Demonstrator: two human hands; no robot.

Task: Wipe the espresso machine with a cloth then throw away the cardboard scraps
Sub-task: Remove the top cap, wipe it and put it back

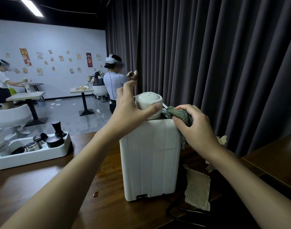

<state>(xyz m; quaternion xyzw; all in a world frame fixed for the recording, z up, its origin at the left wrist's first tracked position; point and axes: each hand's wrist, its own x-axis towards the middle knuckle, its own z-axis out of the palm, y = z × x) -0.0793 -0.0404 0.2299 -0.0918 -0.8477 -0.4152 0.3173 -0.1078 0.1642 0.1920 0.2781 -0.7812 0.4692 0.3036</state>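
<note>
Wiping underway: left hand [133,106] clamps the white boxy espresso machine [151,156] mid-bench to steady it, right hand [193,124] fingers bunched on a green cloth [179,113]; torn cardboard scraps [197,187] lie beside.

Tray [33,156] left of espresso machine [151,161]; cardboard scraps [197,187] right.

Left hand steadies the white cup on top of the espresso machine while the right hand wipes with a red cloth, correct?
Not quite: the head view shows the cloth in the right hand is green, not red. The left hand does grip the white cup atop the espresso machine.
</note>
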